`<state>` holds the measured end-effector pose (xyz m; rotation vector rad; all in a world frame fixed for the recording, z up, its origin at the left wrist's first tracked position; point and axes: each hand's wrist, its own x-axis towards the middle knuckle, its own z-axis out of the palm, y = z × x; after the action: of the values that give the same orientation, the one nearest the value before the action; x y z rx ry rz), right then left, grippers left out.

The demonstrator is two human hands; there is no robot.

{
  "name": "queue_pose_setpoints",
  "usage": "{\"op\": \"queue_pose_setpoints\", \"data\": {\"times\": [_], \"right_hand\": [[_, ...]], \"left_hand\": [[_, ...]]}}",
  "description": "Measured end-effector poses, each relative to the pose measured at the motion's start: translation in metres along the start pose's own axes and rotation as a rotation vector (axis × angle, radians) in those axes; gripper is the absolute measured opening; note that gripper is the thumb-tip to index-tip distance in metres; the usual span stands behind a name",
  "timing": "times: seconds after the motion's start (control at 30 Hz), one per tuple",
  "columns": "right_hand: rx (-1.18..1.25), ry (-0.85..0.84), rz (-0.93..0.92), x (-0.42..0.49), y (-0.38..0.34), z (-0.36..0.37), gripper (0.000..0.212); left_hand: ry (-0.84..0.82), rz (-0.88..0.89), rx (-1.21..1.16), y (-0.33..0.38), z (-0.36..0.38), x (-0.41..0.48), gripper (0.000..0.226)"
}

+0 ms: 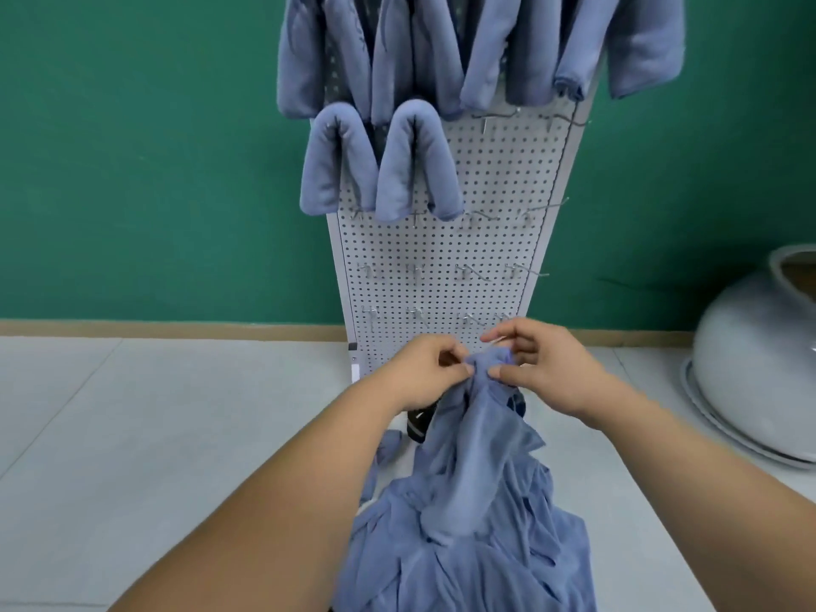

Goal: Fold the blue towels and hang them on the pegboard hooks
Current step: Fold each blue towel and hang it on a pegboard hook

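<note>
Nearest, a pile [463,567] of blue towels lies under our forearms. Just past it, we pinch one towel [477,435] by its bunched top edge with left hand [419,368] and right hand [552,368], fingers [503,373] curled tight on the cloth. Beyond stands the pegboard [441,249]: folded towels [397,170] draped high, hooks [525,271] below. Far right, a basin [750,382].

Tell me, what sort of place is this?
Likely a staged practice room rather than a home: a freestanding pegboard against a bare green wall, folded blue towels on its hooks, a loose heap on the pale floor.
</note>
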<state>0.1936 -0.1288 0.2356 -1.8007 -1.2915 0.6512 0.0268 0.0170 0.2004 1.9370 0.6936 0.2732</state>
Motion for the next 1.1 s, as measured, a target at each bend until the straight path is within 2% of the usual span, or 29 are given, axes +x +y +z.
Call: {"op": "queue_pose_setpoints", "data": {"times": [0.13,0.23,0.33,0.47,0.53,0.63,0.73,0.83,0.9,1.0,1.1], "right_hand": [[0.028,0.125,-0.025,-0.013,-0.014,-0.007,0.023],[0.029,0.088,0.021,-0.022,-0.016,-0.005,0.014],[0.049,0.117,0.029,-0.027,-0.019,-0.002,0.005],[0.035,0.149,0.018,-0.032,-0.023,-0.001,0.011],[0.002,0.132,0.014,-0.035,-0.025,-0.002,0.014],[-0.076,0.143,0.030,-0.037,-0.028,-0.006,0.013],[-0.067,0.118,0.090,-0.038,-0.029,-0.010,0.013],[0.080,0.022,0.149,-0.040,-0.033,-0.012,0.015],[0.126,-0.024,0.145,-0.040,-0.035,-0.011,0.020],[0.063,0.057,0.094,-0.034,-0.030,-0.005,0.023],[0.121,0.088,0.071,-0.026,-0.022,-0.004,0.016]], "left_hand": [[0.100,0.048,-0.176,0.030,-0.013,-0.015,0.011],[0.103,0.059,-0.290,0.032,-0.011,-0.029,0.008],[0.082,0.048,-0.263,0.029,-0.008,-0.039,0.012],[0.033,0.058,-0.261,0.032,-0.008,-0.046,0.026],[0.018,0.073,-0.227,0.035,-0.008,-0.048,0.024],[0.106,0.110,-0.189,0.041,-0.008,-0.049,0.002],[0.233,0.122,-0.213,0.045,-0.007,-0.046,0.004],[0.280,0.141,-0.251,0.046,-0.004,-0.041,0.006],[0.258,0.157,-0.254,0.047,0.000,-0.038,0.010],[0.223,0.178,-0.230,0.046,0.003,-0.032,0.016],[0.196,0.162,-0.225,0.044,0.002,-0.028,0.019]]}}
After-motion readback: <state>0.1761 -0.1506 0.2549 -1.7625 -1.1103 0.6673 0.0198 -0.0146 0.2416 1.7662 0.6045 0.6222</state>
